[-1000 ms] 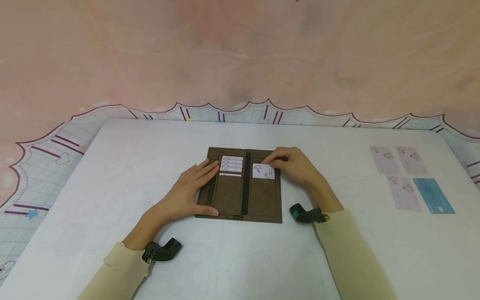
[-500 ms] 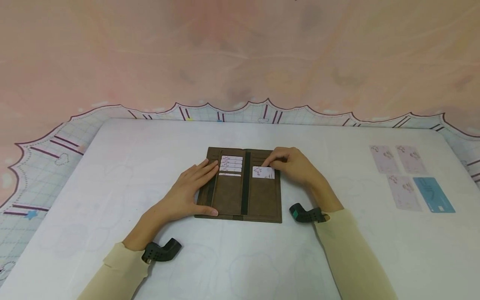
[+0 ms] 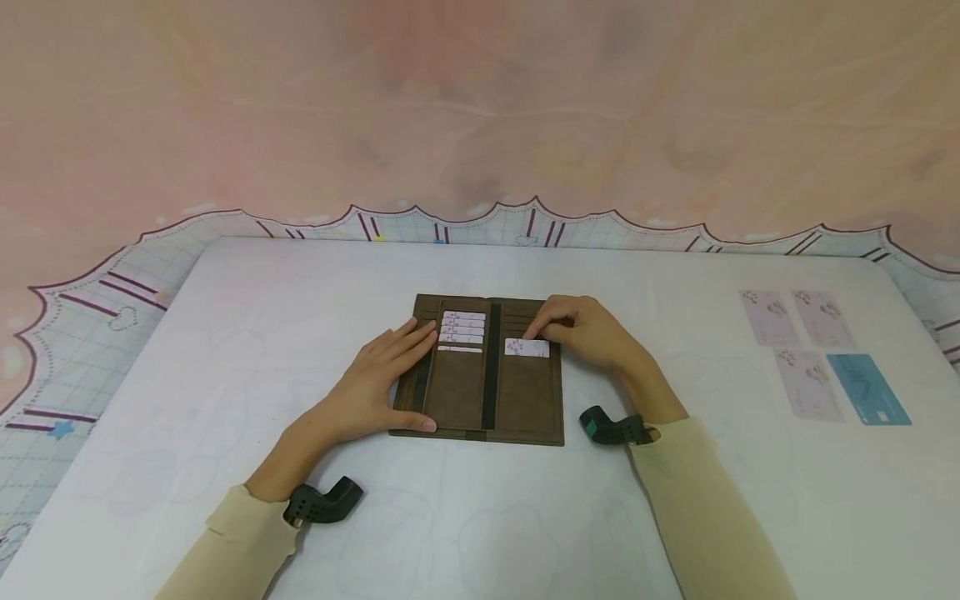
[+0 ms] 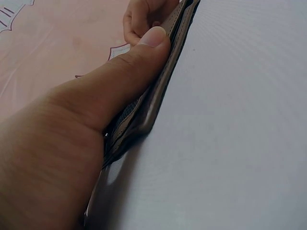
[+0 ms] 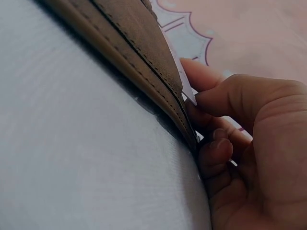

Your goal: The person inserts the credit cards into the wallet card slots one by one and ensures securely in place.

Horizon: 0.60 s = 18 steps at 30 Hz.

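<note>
An open brown wallet (image 3: 457,400) lies flat on the white table. My left hand (image 3: 375,383) rests spread on its left side, with the thumb (image 4: 129,72) pressing near the lower edge. At the right panel my right hand (image 3: 588,329) pinches a white flower-printed card (image 3: 527,348) by its top edge. The lower part of this card is hidden in a slot; in the right wrist view the card's corner (image 5: 189,96) shows between thumb and forefinger. Several similar cards (image 3: 462,327) sit stepped in the left panel's slots, only their top strips visible.
To the right on the table (image 3: 675,517) lie three pale pink cards (image 3: 808,386) and one blue card (image 3: 868,390). A pink patterned cloth (image 3: 480,125) with a scalloped border stands behind the table.
The card under my right hand has slid further down into its slot, so less of it shows. My right fingers have moved slightly down with it. My left hand stays in place.
</note>
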Each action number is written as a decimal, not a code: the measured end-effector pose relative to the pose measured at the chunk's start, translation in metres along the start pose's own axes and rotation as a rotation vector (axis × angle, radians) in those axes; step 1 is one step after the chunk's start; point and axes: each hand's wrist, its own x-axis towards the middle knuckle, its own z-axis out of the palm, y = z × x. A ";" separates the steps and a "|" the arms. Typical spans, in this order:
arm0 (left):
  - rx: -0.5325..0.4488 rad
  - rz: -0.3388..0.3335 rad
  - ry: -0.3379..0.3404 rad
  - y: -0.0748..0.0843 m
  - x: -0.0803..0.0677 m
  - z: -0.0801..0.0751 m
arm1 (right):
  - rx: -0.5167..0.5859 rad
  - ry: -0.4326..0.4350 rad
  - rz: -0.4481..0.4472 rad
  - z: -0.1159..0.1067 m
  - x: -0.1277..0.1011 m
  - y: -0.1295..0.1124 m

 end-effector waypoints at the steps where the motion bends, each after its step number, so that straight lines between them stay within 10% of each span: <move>1: -0.001 0.000 -0.001 0.000 0.000 0.000 | 0.002 -0.002 -0.003 -0.001 -0.001 -0.005; 9: -0.003 0.003 0.000 -0.001 0.000 0.000 | -0.020 -0.032 -0.037 -0.002 -0.006 -0.021; 18: 0.001 -0.002 -0.003 0.000 0.000 0.000 | 0.008 -0.049 -0.091 0.003 0.003 0.017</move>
